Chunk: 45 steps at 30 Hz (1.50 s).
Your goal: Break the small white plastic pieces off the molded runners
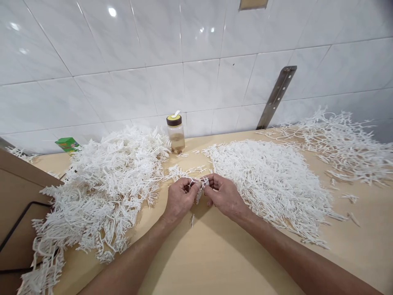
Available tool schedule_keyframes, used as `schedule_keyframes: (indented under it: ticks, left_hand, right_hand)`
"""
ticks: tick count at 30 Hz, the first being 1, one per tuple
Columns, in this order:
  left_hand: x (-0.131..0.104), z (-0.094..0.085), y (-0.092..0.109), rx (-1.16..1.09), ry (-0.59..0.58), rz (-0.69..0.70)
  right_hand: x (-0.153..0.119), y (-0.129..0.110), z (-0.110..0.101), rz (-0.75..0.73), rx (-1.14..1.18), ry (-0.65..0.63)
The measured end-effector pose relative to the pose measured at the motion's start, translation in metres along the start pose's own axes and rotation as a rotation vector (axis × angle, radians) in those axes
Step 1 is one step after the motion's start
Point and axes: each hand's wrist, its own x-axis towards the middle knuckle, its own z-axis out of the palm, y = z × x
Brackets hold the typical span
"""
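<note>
My left hand (181,197) and my right hand (223,193) meet over the middle of the table, fingertips close together. Between them is a small white branching sprig (202,182), coral-like in shape, pinched by thumb and fingers of both hands. A heap of tangled white branching strands (116,176) lies to the left of my left hand. Beside my right hand a flatter, denser pile of short white sprigs (270,180) spreads out. One loose white piece (192,220) lies on the table just below my hands.
Behind my hands stands a clear bottle (176,135) with a dark and yellow lid, partly filled with liquid. A green box (67,144) sits at the back left. Bare white branches (344,143) lie back right. A perforated metal strip (276,98) leans against the tiled wall (202,94).
</note>
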Motion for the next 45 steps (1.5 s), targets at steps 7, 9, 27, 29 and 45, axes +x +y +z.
schedule_keyframes:
  ticks: [7, 9, 27, 29, 45]
  left_hand:
    - [-0.001, -0.005, 0.003, 0.224, 0.056, 0.257]
    - [-0.001, -0.004, 0.004, 0.207, 0.075, 0.243]
    - [-0.001, -0.003, -0.004, 0.071, 0.020, 0.043]
    - [-0.001, -0.003, -0.004, 0.073, 0.032, 0.061]
    - [-0.003, -0.002, -0.005, 0.265, 0.073, 0.200]
  right_hand:
    - [-0.001, -0.001, 0.000, 0.035, -0.044, -0.021]
    - [-0.001, -0.001, 0.000, 0.014, -0.034, -0.035]
    - [0.002, 0.001, -0.008, 0.108, 0.042, -0.059]
    - [0.003, 0.000, -0.009, 0.125, 0.031, -0.043]
    - [0.006, 0.007, -0.010, 0.103, -0.045, 0.012]
